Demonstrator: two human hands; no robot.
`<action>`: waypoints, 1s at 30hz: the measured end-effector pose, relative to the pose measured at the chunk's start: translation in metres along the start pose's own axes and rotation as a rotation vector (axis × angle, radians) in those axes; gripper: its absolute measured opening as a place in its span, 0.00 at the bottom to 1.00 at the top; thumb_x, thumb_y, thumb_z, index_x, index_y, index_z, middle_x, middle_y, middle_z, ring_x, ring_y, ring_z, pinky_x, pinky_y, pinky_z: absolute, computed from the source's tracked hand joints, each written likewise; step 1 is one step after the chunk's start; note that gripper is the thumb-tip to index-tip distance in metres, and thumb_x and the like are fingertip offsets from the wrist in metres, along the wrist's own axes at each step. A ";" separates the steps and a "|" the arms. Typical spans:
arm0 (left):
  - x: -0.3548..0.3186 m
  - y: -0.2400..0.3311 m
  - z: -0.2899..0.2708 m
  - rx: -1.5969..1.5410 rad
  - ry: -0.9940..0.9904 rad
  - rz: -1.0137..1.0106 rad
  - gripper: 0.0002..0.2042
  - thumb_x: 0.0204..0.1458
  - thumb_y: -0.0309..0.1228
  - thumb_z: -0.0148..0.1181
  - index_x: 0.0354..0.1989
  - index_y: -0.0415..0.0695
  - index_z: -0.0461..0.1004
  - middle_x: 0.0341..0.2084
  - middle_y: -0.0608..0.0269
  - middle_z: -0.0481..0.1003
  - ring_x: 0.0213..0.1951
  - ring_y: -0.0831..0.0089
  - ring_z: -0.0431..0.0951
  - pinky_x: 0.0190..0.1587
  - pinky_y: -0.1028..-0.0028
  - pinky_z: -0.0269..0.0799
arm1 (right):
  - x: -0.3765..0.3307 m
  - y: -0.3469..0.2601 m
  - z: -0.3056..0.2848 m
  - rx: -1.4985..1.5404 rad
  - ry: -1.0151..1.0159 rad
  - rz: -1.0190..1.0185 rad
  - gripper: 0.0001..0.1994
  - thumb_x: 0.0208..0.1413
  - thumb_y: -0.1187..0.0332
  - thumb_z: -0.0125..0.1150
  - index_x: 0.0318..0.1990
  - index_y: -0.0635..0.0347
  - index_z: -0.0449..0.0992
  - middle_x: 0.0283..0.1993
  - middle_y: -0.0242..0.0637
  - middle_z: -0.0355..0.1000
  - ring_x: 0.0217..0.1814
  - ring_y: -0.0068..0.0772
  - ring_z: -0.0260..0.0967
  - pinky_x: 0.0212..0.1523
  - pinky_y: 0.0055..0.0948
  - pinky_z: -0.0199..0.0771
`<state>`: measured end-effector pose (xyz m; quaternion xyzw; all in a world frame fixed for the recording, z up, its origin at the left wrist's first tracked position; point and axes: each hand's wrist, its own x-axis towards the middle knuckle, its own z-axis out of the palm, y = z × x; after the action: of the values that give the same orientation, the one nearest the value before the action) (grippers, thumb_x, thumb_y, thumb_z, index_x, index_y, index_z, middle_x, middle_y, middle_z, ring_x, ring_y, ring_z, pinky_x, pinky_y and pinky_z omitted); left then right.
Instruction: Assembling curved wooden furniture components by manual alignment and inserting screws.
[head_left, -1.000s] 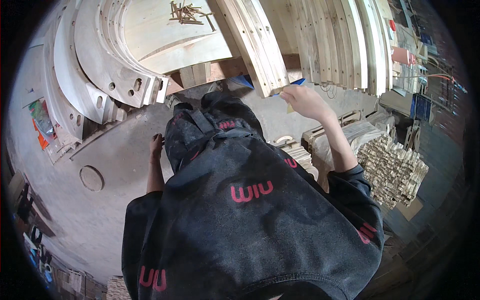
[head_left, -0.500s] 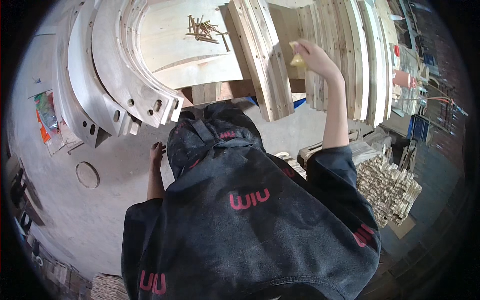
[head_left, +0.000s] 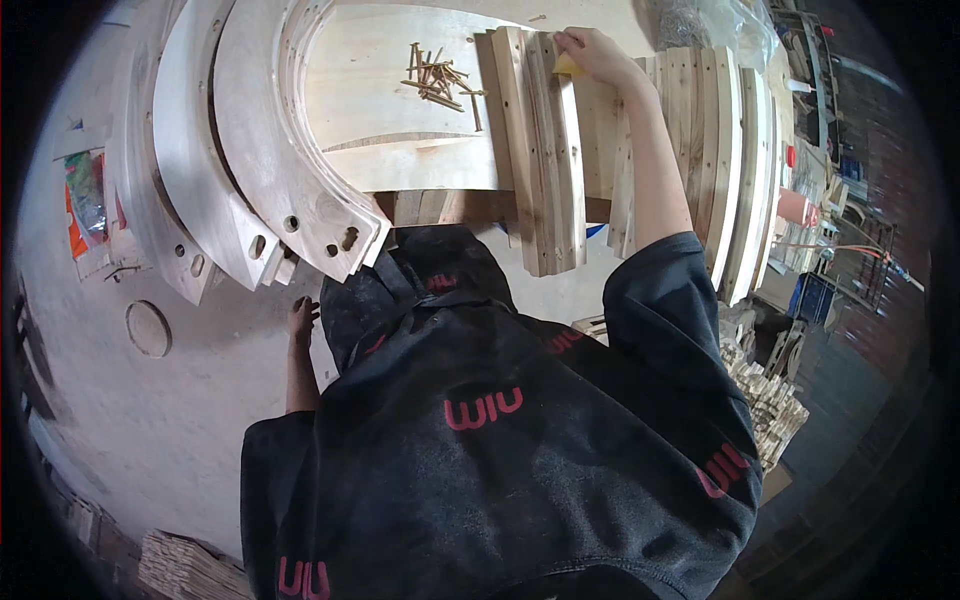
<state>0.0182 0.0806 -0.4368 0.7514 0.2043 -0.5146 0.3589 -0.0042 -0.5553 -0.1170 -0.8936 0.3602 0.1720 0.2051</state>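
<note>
Right hand (head_left: pixel 592 50): extended forward at full arm's reach, fingers closed on a small yellow block (head_left: pixel 567 67), which shows as a wedge of yellow under the fingertips. The grip presses this block against the far end of a stack of curved wooden slats (head_left: pixel 543 150). Contact between block and slat edge is visible; how much of the block lies under the palm cannot be told.

The slat stack is pale, unfinished wood, several narrow pieces set edge to edge, running from the grip back toward the person and overhanging the near edge of the tabletop (head_left: pixel 400 170). Just right of the grip a second group of curved slats (head_left: pixel 720 150) lies alongside, touching or very nearly touching the forearm. Room to the right of the grip is therefore tight.

Left of the grip, on bare light board, a loose pile of wooden dowel pins (head_left: pixel 440 80) lies near the stack but apart from it. The board between the pins and the stack is open. Further left, large curved wooden arcs (head_left: pixel 260 170) with drilled holes are stacked and fan out over the tabletop edge.

Left hand (head_left: pixel 302 315): low, well apart from the work, below the ends of the arcs, fingers loosely spread and holding nothing. It hangs over the concrete floor (head_left: pixel 150 420).
</note>
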 end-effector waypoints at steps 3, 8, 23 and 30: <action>0.001 -0.005 -0.001 -0.022 -0.005 -0.004 0.24 0.55 0.46 0.49 0.54 0.41 0.64 0.39 0.56 0.76 0.32 0.69 0.76 0.26 0.75 0.63 | 0.013 0.007 0.004 -0.032 0.006 -0.040 0.20 0.59 0.51 0.46 0.46 0.56 0.74 0.36 0.44 0.74 0.38 0.41 0.71 0.39 0.36 0.68; 0.001 -0.006 0.000 -0.061 0.002 0.005 0.24 0.55 0.46 0.49 0.54 0.40 0.64 0.38 0.56 0.76 0.32 0.69 0.76 0.25 0.75 0.63 | 0.016 0.007 0.004 -0.078 0.058 -0.112 0.19 0.59 0.52 0.46 0.45 0.55 0.75 0.39 0.45 0.74 0.42 0.44 0.71 0.44 0.37 0.68; -0.003 0.001 0.005 -0.045 -0.015 -0.002 0.24 0.55 0.46 0.48 0.54 0.41 0.63 0.36 0.59 0.77 0.30 0.74 0.75 0.24 0.77 0.60 | -0.055 -0.003 0.020 -0.033 0.050 0.027 0.17 0.58 0.58 0.45 0.45 0.57 0.74 0.39 0.47 0.74 0.45 0.49 0.70 0.47 0.40 0.68; -0.004 0.006 0.007 -0.002 -0.042 0.031 0.24 0.56 0.46 0.47 0.54 0.41 0.63 0.36 0.60 0.76 0.31 0.74 0.75 0.26 0.77 0.60 | -0.111 0.005 0.037 0.050 0.009 0.057 0.17 0.59 0.60 0.48 0.46 0.65 0.71 0.40 0.50 0.73 0.44 0.44 0.70 0.46 0.33 0.67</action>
<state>0.0168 0.0715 -0.4329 0.7433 0.1858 -0.5242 0.3718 -0.0894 -0.4772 -0.0997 -0.8784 0.3908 0.1648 0.2205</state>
